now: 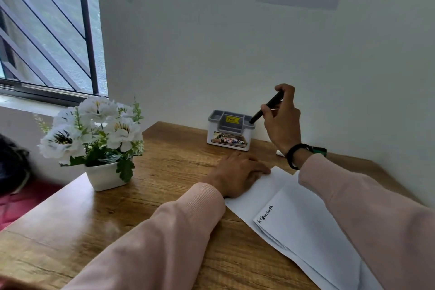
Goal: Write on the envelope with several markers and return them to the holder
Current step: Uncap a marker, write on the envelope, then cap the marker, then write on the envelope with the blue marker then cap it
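- Right hand (281,120) grips a black marker (267,107), tip at the right edge of the holder (229,130).
- Left hand (237,173) rests flat, fingers on the envelope (303,221).
- Done: one black line written. Left, by judgement: seat this marker, use the others.
- Hidden: holder contents; the writing is illegible.

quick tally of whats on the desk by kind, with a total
marker: 1, held in the right hand, tip at the holder
holder: 1
flower pot: 1
paper items: at least 2, a sheet under a folded piece with writing; which is the envelope is unclear
total: 5
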`<action>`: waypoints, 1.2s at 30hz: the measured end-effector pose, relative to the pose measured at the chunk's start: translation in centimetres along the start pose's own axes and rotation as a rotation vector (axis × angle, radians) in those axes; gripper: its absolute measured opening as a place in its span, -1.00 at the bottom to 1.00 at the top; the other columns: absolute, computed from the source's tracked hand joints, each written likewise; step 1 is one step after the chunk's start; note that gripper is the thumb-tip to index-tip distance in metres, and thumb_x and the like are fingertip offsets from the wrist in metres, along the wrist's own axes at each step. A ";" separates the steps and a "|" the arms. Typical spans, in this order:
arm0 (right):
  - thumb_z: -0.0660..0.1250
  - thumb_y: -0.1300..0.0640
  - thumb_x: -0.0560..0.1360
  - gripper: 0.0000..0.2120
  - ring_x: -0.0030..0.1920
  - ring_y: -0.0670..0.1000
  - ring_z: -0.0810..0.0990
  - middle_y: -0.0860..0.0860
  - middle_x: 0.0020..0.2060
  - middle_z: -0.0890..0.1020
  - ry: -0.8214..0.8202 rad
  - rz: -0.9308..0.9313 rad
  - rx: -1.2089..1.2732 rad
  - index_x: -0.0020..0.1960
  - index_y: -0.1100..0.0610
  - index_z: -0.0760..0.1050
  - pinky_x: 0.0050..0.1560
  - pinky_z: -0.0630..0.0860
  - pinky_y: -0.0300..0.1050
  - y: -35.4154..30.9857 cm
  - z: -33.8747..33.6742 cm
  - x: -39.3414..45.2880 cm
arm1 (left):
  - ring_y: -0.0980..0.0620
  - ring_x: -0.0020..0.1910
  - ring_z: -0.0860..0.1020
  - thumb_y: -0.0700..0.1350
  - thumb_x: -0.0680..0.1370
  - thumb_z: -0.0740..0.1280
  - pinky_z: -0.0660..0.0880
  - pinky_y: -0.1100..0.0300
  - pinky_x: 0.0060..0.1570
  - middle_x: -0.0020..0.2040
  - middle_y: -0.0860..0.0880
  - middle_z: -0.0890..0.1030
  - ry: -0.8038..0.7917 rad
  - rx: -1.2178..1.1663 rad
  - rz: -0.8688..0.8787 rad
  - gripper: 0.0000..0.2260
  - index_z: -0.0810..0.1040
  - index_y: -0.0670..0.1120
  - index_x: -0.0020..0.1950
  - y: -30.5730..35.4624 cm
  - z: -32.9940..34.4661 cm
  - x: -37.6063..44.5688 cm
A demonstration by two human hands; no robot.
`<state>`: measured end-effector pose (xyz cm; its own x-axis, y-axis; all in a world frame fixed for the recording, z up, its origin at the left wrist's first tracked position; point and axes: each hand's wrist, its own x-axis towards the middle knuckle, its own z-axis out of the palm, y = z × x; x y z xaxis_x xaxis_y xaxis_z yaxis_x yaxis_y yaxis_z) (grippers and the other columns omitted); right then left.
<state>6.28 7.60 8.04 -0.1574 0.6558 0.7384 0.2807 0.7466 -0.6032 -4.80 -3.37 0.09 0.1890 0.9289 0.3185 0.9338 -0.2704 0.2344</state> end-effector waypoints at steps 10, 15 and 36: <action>0.18 -0.08 0.76 -0.63 0.10 0.11 0.67 0.12 0.16 0.66 -0.306 -0.066 -0.164 0.49 0.06 0.34 0.05 0.64 -0.08 1.5 0.9 -0.5 | -0.03 -0.07 0.62 -0.11 0.57 0.44 0.61 0.01 -0.02 -0.01 -0.05 0.72 0.278 -0.195 -0.112 -0.87 0.74 -0.09 0.05 -1.0 0.1 0.2; 0.22 0.13 0.73 -0.79 -0.10 0.11 0.67 0.09 -0.01 0.66 -0.208 0.023 -0.234 0.33 0.12 0.47 -0.13 0.60 -0.09 4.1 -4.0 0.0 | 0.02 -0.09 0.61 -0.06 0.57 0.43 0.60 0.10 -0.06 -0.04 0.00 0.72 0.260 -0.232 -0.175 -0.89 0.74 -0.02 0.02 -1.0 0.1 0.2; 0.44 0.21 0.61 -0.77 0.20 0.17 0.53 0.20 0.12 0.58 -0.411 0.069 -0.681 0.26 0.16 0.67 0.15 0.44 -0.08 10.4 -13.1 -2.5 | 0.11 -0.18 0.55 -0.01 0.60 0.41 0.50 0.20 -0.18 -0.19 0.13 0.61 0.299 -0.229 -0.159 -0.88 0.73 0.00 0.01 -0.6 0.0 0.2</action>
<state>22.00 12.29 3.89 -0.4176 0.7859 0.4561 0.7982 0.5571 -0.2290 -5.29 -3.05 0.02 -0.0806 0.8582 0.5070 0.8462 -0.2099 0.4897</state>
